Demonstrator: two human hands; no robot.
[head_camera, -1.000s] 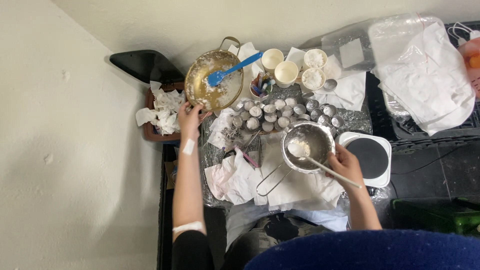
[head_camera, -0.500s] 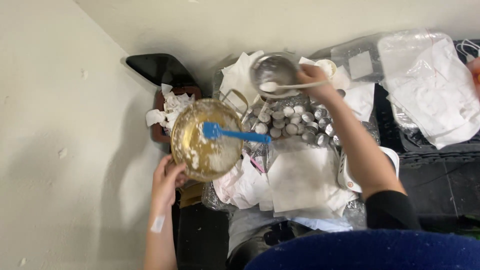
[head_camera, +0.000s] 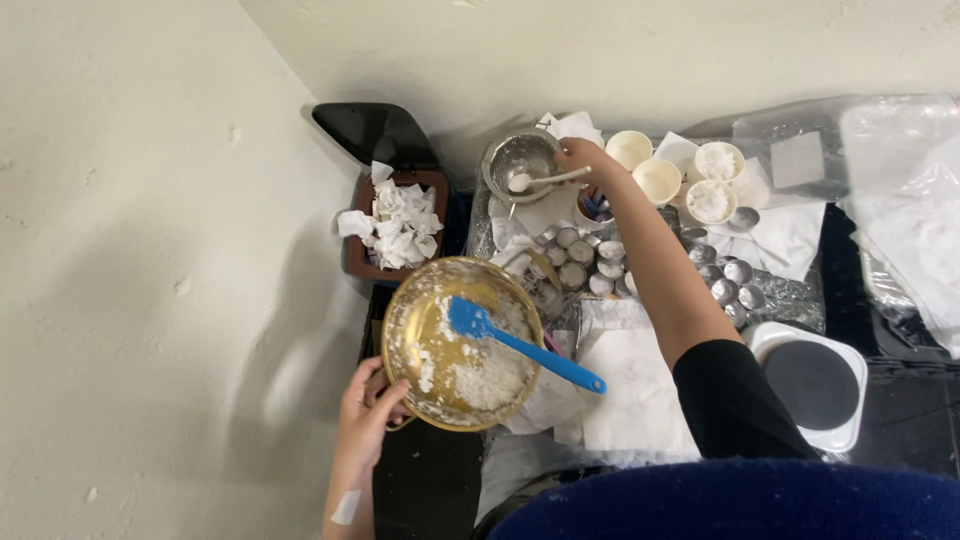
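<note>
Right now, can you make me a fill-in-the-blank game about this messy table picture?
1. The spatula lying in the gold bowl is coloured ____.
2. The gold bowl is held by the ____ hand.
3. The right hand holds a spoon over a small ____ bowl.
4. The brown bin by the wall is full of crumpled white ____.

Missing words: blue; left; silver; paper

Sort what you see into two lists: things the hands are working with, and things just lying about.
In use:
left hand holding the gold bowl
blue spatula resting in it
right hand at the metal spoon in the steel bowl

Lying about:
bin of crumpled paper
paper cups
small foil cups
white scale
</note>
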